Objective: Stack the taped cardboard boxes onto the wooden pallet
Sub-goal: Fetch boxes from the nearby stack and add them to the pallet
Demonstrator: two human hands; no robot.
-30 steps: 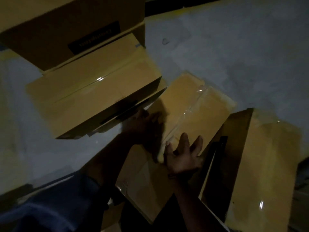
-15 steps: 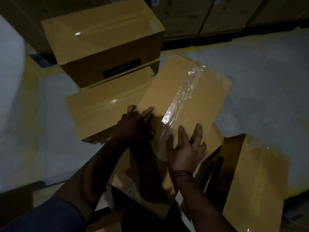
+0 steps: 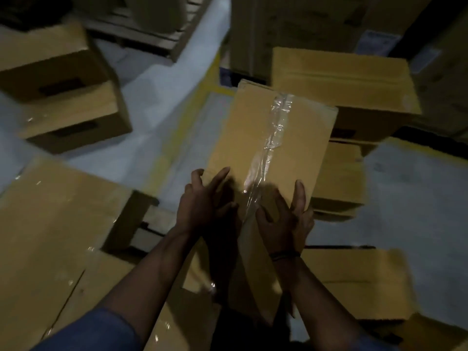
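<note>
I hold a long taped cardboard box (image 3: 255,138) tilted up in front of me, with clear tape running along its top seam. My left hand (image 3: 202,201) grips its near left edge, fingers curled over the top face. My right hand (image 3: 288,216) grips the near right edge, thumb on the top face and fingers round the side. Wooden pallet slats (image 3: 152,224) show just left of my left wrist, between boxes. A large taped box (image 3: 50,224) lies on the pallet at the lower left.
Two stacked boxes (image 3: 60,97) stand at the left. Beyond the held box is a box (image 3: 342,82) on top of another box (image 3: 339,178). A further box (image 3: 354,279) lies at the lower right. A second pallet (image 3: 152,36) and tall cartons (image 3: 291,26) stand at the back on a grey floor (image 3: 157,102).
The box has come up off the floor in both hands. My view has swung so the pallet and the boxes on it now show at the lower left.
</note>
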